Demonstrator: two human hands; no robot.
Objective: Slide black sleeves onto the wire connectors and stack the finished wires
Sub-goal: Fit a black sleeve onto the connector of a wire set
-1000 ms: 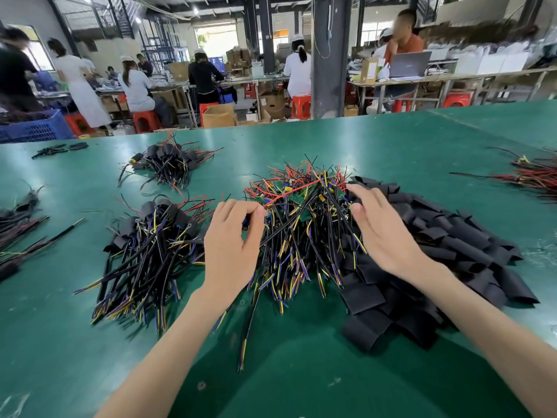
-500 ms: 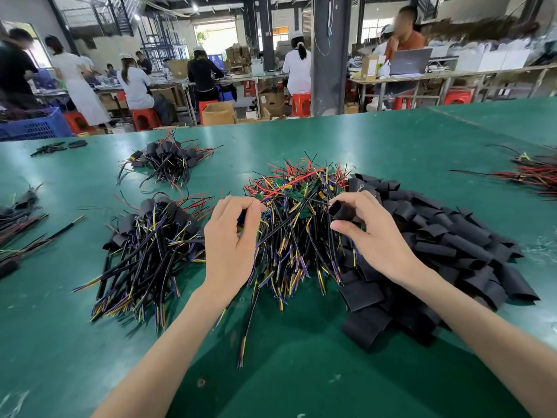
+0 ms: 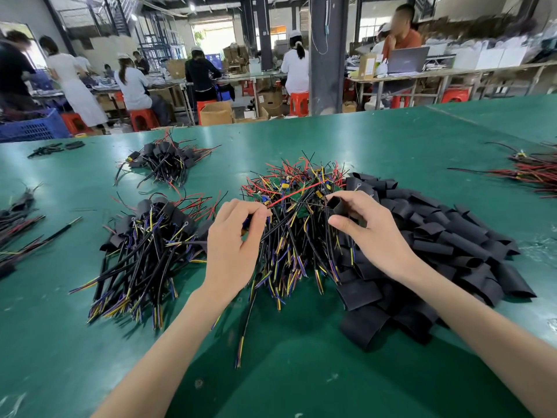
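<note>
Head camera shows my left hand [image 3: 232, 245] pinching a wire [image 3: 245, 327] at the loose wire pile's [image 3: 297, 236] 9 o'clock edge, my right hand [image 3: 373, 236] gripping one black sleeve [image 3: 336, 205] at its 3 o'clock, with the finished stack [image 3: 147, 236] farther toward 9 and the spare sleeves [image 3: 452, 236] toward 3.

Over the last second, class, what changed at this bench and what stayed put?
The right hand, flat on the sleeve pile a second ago, picked out one black sleeve and lifted it leftward, its open end turned toward the left hand. The left hand kept its grip on a wire from the middle pile, barely moving. The finished stack and the piles stayed put.
</note>
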